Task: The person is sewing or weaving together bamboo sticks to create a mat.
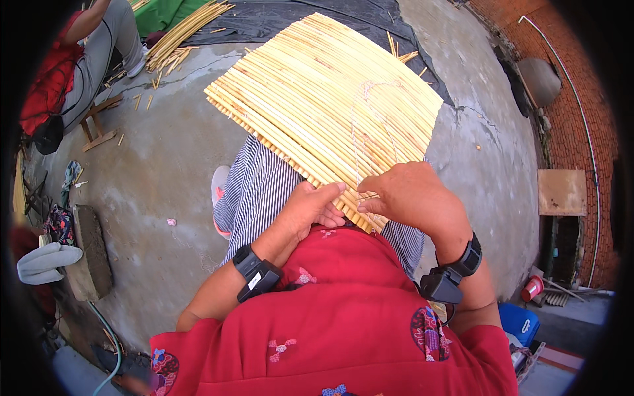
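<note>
A mat of pale yellow reeds or thin sticks (pixel 310 86), laid side by side, rests across my lap. My left hand (pixel 310 208) grips its near edge, with the thumb on top and the fingers curled beneath. Close beside it, my right hand (pixel 413 198) is closed in a pinch over the near right corner of the mat. A thin pale string (pixel 355 142) loops over the reeds and runs down to the fingers of my right hand. The fingertips partly hide where the string meets the edge.
Loose reeds (pixel 185 30) lie on a dark sheet ahead. Another person (pixel 99 59) sits at the far left near a small wooden stool (pixel 98 132). A concrete block (pixel 91 254) stands at left, a blue container (pixel 520 323) at lower right. A brick wall (pixel 574 99) runs along the right.
</note>
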Tool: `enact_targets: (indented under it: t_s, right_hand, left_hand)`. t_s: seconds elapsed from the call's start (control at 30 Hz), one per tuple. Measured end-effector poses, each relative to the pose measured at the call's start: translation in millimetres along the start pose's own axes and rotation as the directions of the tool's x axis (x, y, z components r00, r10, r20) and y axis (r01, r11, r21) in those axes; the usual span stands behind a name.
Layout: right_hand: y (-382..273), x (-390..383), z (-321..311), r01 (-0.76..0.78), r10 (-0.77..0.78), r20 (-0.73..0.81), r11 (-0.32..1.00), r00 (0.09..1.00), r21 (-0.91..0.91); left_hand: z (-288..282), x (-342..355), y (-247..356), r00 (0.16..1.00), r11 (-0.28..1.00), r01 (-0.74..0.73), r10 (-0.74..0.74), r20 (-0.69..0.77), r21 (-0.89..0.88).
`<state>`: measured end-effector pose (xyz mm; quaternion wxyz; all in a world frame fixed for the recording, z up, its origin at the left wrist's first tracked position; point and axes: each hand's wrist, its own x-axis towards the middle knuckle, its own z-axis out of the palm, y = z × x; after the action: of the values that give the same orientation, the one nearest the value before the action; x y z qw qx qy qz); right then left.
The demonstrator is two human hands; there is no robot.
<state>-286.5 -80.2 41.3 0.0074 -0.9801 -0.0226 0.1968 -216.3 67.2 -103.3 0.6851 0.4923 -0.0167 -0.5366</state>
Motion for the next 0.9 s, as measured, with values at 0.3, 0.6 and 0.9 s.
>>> enact_targets:
  t_s: [0.3,0.6,0.9]
  right_hand:
    - [32.0,-48.9,47.4,0.187,0.014,-0.498,0.917,0.867,0.352]
    - [57.1,-58.0,78.9,0.27,0.041,-0.493,0.796,0.869,0.542]
    - [44.2,-49.4,96.6,0.282,-0.072,-0.705,0.941,0.706,0.185]
  left_hand:
    - [7.7,-6.8,5.8,0.998,0.999,-0.043,0.043,-0.036,0.014]
    - [12.4,-15.8,12.9,0.992,0.993,-0.097,0.102,-0.074,0.061]
    - [31.9,-49.5,-7.4,0.996,0.999,-0.045,0.046,-0.083,0.009]
